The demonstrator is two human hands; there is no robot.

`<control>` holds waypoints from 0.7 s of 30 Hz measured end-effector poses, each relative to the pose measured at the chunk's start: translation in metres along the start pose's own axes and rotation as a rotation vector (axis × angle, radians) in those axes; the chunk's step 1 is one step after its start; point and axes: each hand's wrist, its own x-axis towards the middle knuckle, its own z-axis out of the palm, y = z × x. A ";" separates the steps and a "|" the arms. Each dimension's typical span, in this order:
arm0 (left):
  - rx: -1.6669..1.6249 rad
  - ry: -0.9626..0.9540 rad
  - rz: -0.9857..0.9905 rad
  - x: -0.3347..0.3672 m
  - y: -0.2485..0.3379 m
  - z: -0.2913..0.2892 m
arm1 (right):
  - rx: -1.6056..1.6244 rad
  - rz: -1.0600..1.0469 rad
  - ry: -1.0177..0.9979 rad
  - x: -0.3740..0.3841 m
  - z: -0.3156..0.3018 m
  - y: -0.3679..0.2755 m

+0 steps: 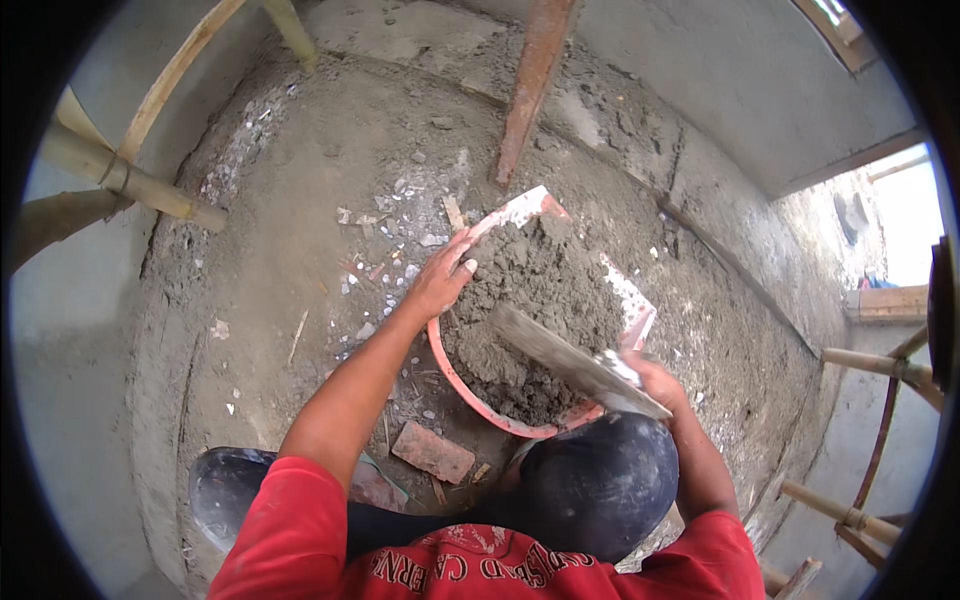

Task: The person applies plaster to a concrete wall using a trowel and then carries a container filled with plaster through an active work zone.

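Note:
A broken-edged orange-red tub [452, 375] full of grey wet mortar [545, 285] sits on the ground before me. My left hand [443, 278] grips its left rim, with the thumb on the inner side. In my right hand [655, 382] is a plastering trowel [565, 355], its long flat blade coated in mortar. The blade slants over the near right part of the mortar, its far end at the surface; whether it cuts in, I cannot tell. The fingers of my right hand are partly hidden behind the trowel.
A brick piece [433, 452] lies beside my knee [600, 480]. Beyond the tub stands a rusty reddish post [530, 95]. Bamboo poles [130, 175] lean at the left, and more bamboo poles [880, 365] at the right. Pale chips [400, 235] litter the dirt floor.

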 end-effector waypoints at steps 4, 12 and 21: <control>-0.020 -0.070 -0.003 0.020 0.010 -0.012 | 0.163 -0.333 -0.027 0.021 -0.045 -0.033; 0.339 -0.050 -0.570 0.038 0.053 -0.006 | -0.361 -0.569 0.442 0.174 -0.010 -0.208; 0.363 -0.027 -0.605 0.050 0.062 -0.011 | -1.079 -1.221 0.583 0.395 0.143 -0.384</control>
